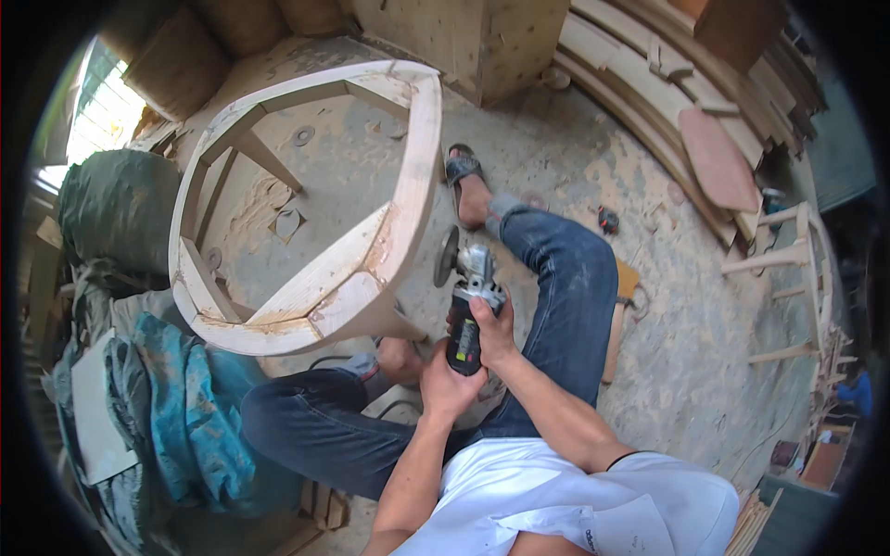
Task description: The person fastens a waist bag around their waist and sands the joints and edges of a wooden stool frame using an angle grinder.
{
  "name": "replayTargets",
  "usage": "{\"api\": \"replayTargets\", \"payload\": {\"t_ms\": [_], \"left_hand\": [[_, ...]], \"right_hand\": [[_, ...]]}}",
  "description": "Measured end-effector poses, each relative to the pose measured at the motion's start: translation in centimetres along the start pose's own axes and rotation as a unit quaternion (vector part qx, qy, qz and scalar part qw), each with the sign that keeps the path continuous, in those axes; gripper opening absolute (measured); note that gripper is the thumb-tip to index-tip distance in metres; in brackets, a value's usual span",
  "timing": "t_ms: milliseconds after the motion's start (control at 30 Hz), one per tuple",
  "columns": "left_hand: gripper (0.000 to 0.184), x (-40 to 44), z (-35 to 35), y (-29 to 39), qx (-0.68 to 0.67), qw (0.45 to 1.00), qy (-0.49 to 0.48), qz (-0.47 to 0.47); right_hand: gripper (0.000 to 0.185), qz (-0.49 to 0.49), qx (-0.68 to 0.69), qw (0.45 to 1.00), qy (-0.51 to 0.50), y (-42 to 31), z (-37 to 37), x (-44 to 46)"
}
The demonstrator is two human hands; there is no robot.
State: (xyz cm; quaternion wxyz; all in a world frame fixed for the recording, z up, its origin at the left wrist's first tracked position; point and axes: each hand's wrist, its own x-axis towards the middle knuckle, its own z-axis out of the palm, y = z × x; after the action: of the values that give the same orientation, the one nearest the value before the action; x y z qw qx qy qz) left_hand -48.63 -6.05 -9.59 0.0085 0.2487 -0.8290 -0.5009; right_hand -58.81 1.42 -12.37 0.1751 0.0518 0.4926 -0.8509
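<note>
An angle grinder [466,324] with a black body and a silver head is held between both of my hands. My left hand [449,382] is wrapped round the rear of its body. Closer to the head, my right hand [496,329] grips the body, thumb on top. The round sanding disc [447,257] faces left, a short gap from the pale wooden frame [417,195]. This frame is a rounded ring on legs, with brownish patches along its joints. Whether the disc spins I cannot tell.
Bagged bundles [116,199] and a blue-green sheet [190,417] lie at the left. Long boards [640,102] are stacked at the upper right, below a wooden box [436,42]. A chair-like wooden frame [797,278] stands at the right. Sawdust covers the concrete floor [686,371].
</note>
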Motion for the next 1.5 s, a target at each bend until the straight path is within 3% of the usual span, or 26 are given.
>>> {"api": "replayTargets", "payload": {"t_ms": [200,233,367,500,567,600,633,667,700,733,767,833,933,1133,1233,1300,1367,1433,1500], "left_hand": [[0.063,0.2,0.4,2.4,-0.034,0.999,-0.017,0.002],[0.061,0.2,0.2,2.5,-0.049,0.999,-0.024,0.007],[0.057,0.3,-0.8,3.1,-0.109,0.993,-0.039,0.038],[0.062,-0.2,-0.7,2.4,-0.150,0.985,-0.045,0.078],[0.064,-0.2,-0.5,2.2,-0.162,0.982,-0.045,0.089],[0.058,-0.1,-1.4,2.6,-0.141,0.985,-0.082,0.062],[0.048,0.5,-0.8,0.7,-0.220,0.972,-0.080,0.035],[0.043,1.2,0.1,-0.9,-0.275,0.957,0.061,0.075],[0.040,1.5,-0.5,-2.2,-0.176,0.972,0.154,-0.006],[0.036,2.9,0.0,-5.2,-0.180,0.945,0.267,-0.056],[0.052,4.1,0.0,-5.4,-0.300,0.883,0.359,-0.037],[0.053,7.7,-0.4,-5.8,-0.183,0.866,0.461,0.056],[0.048,9.4,-1.7,-3.8,-0.103,0.890,0.443,0.036],[0.050,6.9,-5.9,-6.2,-0.171,0.909,0.376,0.054],[0.056,4.7,-10.2,-5.2,-0.232,0.880,0.411,0.046],[0.064,4.7,-13.3,-3.5,-0.191,0.870,0.448,0.082],[0.075,5.4,-17.5,-3.2,-0.168,0.868,0.463,0.062],[0.070,5.8,-21.6,-1.3,-0.128,0.856,0.494,0.081],[0.061,7.2,-27.6,-5.2,-0.060,0.867,0.485,0.098]], "right_hand": [[0.072,0.010,-0.046,0.998,-0.038,-2.7,-2.0,0.2],[0.064,0.004,-0.010,0.999,-0.040,-3.6,-1.7,0.2],[0.065,-0.012,-0.065,0.994,-0.087,-5.1,-1.0,-0.6],[0.056,0.045,-0.023,0.982,-0.181,-6.0,-0.7,-1.1],[0.042,0.033,-0.023,0.986,-0.163,-6.3,-0.2,-1.1],[0.040,0.020,-0.035,0.990,-0.137,-6.4,0.0,-1.1],[0.038,0.009,-0.046,0.993,-0.111,-6.4,0.0,-1.1],[0.041,-0.002,-0.040,0.994,-0.098,-6.5,-0.1,-1.0],[0.042,-0.030,-0.048,0.994,-0.094,-6.8,-0.1,-0.9],[0.044,-0.058,-0.055,0.993,-0.090,-7.2,-0.1,-0.8],[0.046,-0.085,-0.063,0.991,-0.086,-7.5,-0.3,-0.7],[0.052,-0.119,-0.073,0.989,-0.045,-7.5,-1.1,-0.2],[0.059,-0.144,-0.050,0.988,-0.015,-8.7,-0.8,0.0],[0.061,-0.151,-0.058,0.987,-0.022,-9.9,-1.3,0.1],[0.062,-0.149,-0.090,0.984,-0.042,-9.7,-1.3,0.2],[0.048,-0.171,-0.069,0.981,-0.059,-9.8,-0.2,0.0],[0.049,-0.148,-0.046,0.985,-0.082,-9.9,0.7,-0.1],[0.049,-0.169,-0.080,0.979,-0.082,-8.2,0.8,0.7],[0.049,-0.171,-0.082,0.979,-0.079,-7.1,1.3,0.8]]}}
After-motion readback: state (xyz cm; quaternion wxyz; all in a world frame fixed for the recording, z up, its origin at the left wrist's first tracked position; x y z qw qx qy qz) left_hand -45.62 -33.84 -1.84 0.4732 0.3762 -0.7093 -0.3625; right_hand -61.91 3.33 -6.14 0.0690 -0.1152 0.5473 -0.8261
